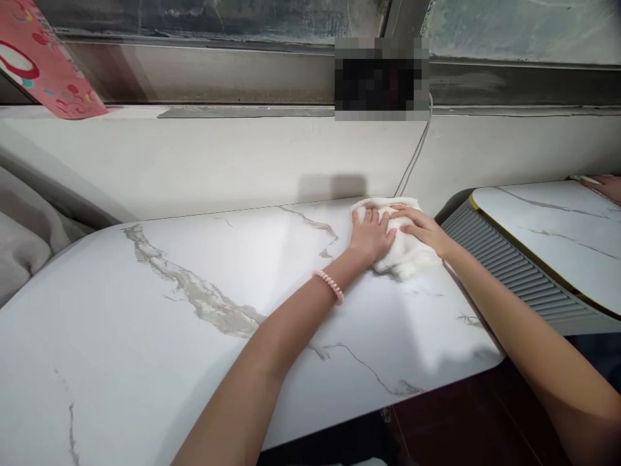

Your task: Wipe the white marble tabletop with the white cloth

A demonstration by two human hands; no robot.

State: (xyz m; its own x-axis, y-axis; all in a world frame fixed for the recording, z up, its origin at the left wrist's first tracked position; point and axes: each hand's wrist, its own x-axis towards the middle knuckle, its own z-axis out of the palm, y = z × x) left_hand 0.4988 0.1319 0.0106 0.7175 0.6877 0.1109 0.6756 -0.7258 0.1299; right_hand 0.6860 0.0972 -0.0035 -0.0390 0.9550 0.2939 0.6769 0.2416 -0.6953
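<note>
Grey-veined white tabletop (121,356), along a pale wall (218,155) below windows (524,29). My left grip (372,239), right grip (424,232): both opened out, fingers resting on white cloth (403,260).

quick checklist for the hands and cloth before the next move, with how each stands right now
1. Left hand on the cloth: ok, fingers spread over it.
2. Right hand on the cloth: ok, beside the left.
3. Cloth smooth: not ok, it is rumpled.
4. Bracelet off the cloth: ok, it sits on the left forearm.
5. Cords free of the cloth: cannot tell, they drop close behind it.
6. Cloth's underside clean: cannot tell, hidden.
</note>
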